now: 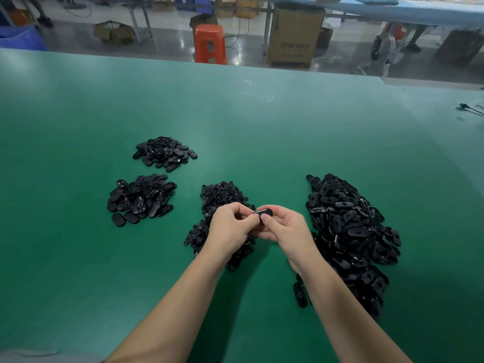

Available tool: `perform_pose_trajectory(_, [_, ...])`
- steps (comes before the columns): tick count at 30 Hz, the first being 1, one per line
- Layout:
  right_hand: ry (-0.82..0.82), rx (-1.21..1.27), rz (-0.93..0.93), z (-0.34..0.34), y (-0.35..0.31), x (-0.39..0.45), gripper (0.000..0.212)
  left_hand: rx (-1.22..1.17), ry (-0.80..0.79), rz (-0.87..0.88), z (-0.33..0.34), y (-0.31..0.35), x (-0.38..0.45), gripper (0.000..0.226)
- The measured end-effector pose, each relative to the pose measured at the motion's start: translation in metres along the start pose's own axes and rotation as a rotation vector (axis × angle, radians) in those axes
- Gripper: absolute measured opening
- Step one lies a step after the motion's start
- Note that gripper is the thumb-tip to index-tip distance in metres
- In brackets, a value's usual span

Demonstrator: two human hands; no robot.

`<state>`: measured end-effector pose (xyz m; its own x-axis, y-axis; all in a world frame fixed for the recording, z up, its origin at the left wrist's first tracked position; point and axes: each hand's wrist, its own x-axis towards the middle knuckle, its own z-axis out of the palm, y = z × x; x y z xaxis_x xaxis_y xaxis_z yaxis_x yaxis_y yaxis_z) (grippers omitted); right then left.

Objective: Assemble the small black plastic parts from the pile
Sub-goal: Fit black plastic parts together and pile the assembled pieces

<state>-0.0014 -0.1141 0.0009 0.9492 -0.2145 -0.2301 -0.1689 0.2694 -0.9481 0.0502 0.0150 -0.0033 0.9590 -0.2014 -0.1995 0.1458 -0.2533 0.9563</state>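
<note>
Fingers first: your left hand (pixel 230 224) is curling tight, its fingertips seeming to pinch something too small to make out, likely one of the round pieces from the button pile (pixel 222 196) beneath it. Your right hand (pixel 284 226) is gripping an oval cap (pixel 265 213) between thumb and curled fingers, just above the green table (pixel 78 113). You are bringing both together at the middle; keep the cap level and line the pieces up squarely before pressing. Both forearms are angling inward, wrists raised.
</note>
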Motion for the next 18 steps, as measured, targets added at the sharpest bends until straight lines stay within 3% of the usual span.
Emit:
perform_pose_trajectory(8, [0.012,0.012,-0.005,-0.003,0.004,0.005,0.01,0.036,-0.002,0.065,-0.001,-0.003,0.0,0.005])
perform_pose_trajectory(18, [0.002,-0.308,-0.051,-0.008,0.009,0.012,0.017,0.272,-0.041,0.149,-0.011,-0.007,0.01,0.011])
